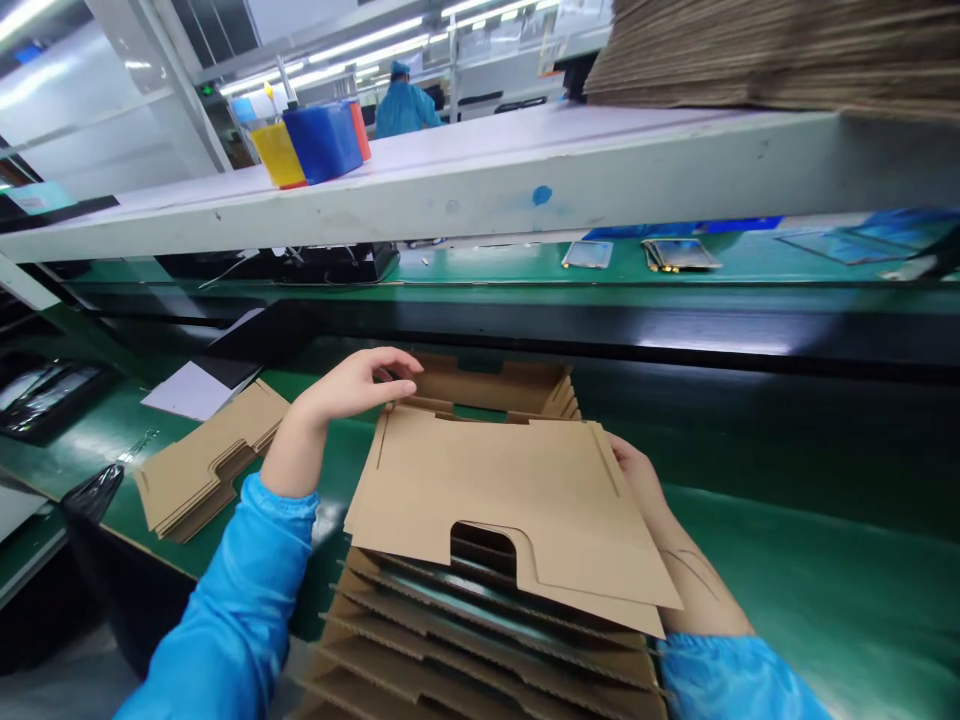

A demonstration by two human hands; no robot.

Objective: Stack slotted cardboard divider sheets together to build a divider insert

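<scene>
A flat die-cut cardboard sheet (502, 490) with a notch in its near edge lies tilted on top of a stack of similar cardboard pieces (480, 640). My left hand (360, 385) rests on the sheet's far left corner, fingers curled over the edge. My right hand (634, 470) grips the sheet's right edge, its fingers mostly hidden under the cardboard. Both arms wear blue sleeves.
A second, smaller cardboard stack (202, 460) lies to the left on the green bench (787, 580). White paper (195, 390) lies behind it. A conveyor (525, 265) carries small screens (679, 253). Overhead shelf (480, 180) holds yellow and blue bins (315, 145) and cardboard (772, 50). A person in blue stands far off.
</scene>
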